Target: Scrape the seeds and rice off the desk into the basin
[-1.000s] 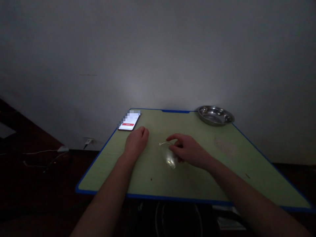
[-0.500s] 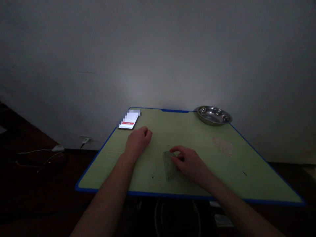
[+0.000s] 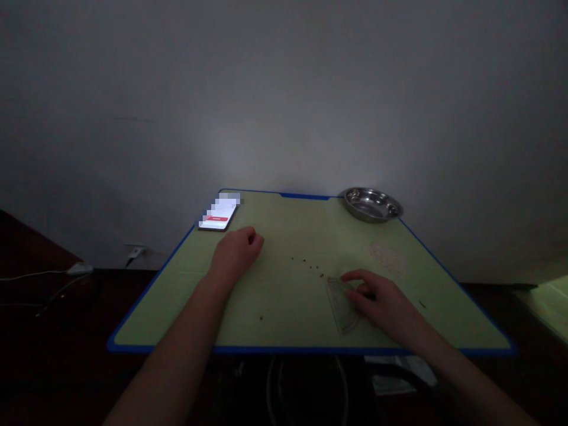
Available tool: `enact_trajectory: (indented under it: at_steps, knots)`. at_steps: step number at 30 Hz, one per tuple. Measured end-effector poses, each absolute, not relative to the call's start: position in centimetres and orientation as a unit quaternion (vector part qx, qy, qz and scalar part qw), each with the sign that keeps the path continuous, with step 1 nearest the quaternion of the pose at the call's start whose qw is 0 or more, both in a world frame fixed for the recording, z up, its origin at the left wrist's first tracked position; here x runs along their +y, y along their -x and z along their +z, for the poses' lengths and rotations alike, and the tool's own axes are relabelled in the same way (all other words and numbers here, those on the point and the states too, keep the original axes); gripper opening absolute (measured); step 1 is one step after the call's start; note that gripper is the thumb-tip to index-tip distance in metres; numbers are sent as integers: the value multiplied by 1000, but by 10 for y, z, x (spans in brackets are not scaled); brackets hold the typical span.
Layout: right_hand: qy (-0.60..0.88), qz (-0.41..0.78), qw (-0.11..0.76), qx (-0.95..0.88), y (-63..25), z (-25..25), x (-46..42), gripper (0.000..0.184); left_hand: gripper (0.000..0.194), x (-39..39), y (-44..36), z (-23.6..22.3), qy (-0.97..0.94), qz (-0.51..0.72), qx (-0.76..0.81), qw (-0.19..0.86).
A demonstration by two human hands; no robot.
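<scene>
Between the thumb and fingers of my right hand [image 3: 377,299] is a clear protractor [image 3: 341,307], held close to the tabletop with its straight edge facing left. Just off its upper left corner lie several tiny dark grains [image 3: 310,267], in a loose slanting line. One more small grain [image 3: 261,318] rests apart, nearer the front edge. My left hand [image 3: 237,251] is curled into a fist on the left part of the table; whether something sits inside it is hidden. A lit phone [image 3: 218,214] lies just beyond that fist.
The green table [image 3: 284,225] has a blue rim and stands against a grey wall. A shallow steel bowl [image 3: 371,206] is at the back right, with a pale patch of fine bits [image 3: 387,258] before it. A thin dark sliver [image 3: 422,305] lies at the right.
My right hand and the protractor have moved right across the table. Several grains now show to the protractor's left. My left hand stays curled, and the view has shifted slightly.
</scene>
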State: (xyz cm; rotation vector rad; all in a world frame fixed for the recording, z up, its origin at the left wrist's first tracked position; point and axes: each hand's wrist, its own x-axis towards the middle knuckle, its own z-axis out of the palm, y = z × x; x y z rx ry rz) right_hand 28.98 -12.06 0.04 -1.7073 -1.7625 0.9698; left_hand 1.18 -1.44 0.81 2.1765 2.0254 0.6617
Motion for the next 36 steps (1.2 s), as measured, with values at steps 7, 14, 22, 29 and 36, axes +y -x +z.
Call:
enact_trajectory:
  at_steps: [7, 14, 22, 29, 36]
  knots:
    - [629, 310, 270, -661, -328, -9, -113, 26, 24, -13, -11, 9, -719, 216, 658, 57]
    - [635, 279, 267, -669, -352, -7, -108, 25, 24, -12, -10, 7, -720, 227, 652, 65]
    - [608, 280, 301, -679, -352, 22, -110, 35, 25, -11, -11, 8, -729, 213, 647, 71]
    - [601, 282, 241, -708, -335, 4, -104, 32, 25, -10, -8, 8, -734, 194, 647, 70]
    - [611, 194, 229, -733, -344, -2, -82, 24, 26, -9, -9, 8, -727, 199, 653, 77]
